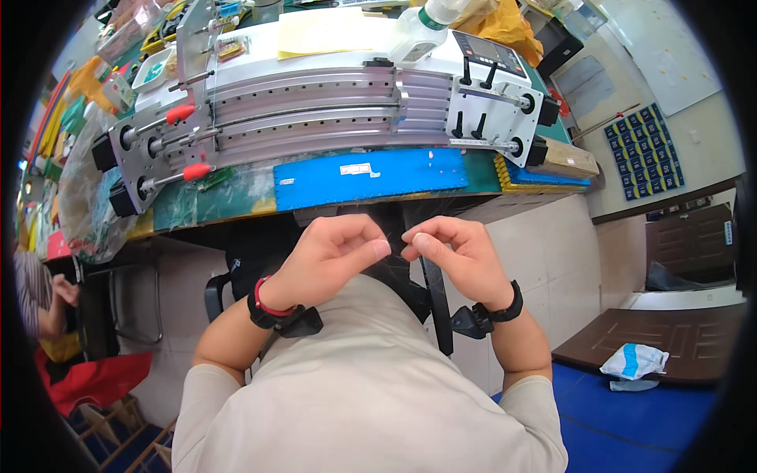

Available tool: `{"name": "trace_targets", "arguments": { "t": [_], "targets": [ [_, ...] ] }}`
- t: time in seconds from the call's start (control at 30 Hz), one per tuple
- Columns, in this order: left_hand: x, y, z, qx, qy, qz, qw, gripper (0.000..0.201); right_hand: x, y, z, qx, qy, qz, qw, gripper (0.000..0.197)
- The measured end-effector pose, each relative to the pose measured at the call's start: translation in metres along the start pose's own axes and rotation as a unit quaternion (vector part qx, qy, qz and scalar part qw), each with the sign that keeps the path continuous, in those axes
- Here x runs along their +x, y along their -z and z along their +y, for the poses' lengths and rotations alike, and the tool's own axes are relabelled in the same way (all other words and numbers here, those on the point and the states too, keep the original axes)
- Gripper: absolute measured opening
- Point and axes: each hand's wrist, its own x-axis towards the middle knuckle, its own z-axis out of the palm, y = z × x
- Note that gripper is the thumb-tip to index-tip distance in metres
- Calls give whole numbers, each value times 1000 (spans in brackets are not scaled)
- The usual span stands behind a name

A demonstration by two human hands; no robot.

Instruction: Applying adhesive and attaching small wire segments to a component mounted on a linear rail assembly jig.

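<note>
My left hand (330,258) is closed, thumb against the curled fingers, in front of the workbench edge. A small gap away, my right hand (460,254) makes a similar pinch, facing it. Whatever lies between the fingertips of either hand, if anything, is too small to make out. Beyond both hands a blue mat (323,186) with small white scraps lies along the bench's front edge. Behind it rests a long aluminium linear-rail assembly (315,88) with white and grey end plates. Two red-tipped handles (197,171) stick out at its left end.
A white bottle (419,38), yellow paper (335,31) and a control panel (489,54) sit behind the rails. Clutter and plastic bags (91,181) crowd the left. Another person's hand (66,290) shows at far left. A white packet (633,360) lies at lower right.
</note>
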Motion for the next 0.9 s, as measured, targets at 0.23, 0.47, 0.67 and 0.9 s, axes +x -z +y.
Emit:
{"name": "trace_targets", "arguments": {
  "t": [0.23,0.47,0.67,0.9],
  "targets": [
    [-20,11,-6,-68,-15,-25,997,15,-14,-8,30,-112,68,52,990,18],
    [-30,17,-11,-29,-33,-15,999,15,-13,-17,36,-320,280,93,900,38],
    [-29,14,-7,-36,-22,4,999,15,-9,-20,53,-341,289,61,893,17],
    [-19,15,-27,-37,10,88,995,24,-19,-11,51,-306,339,101,884,12]
  ]
}}
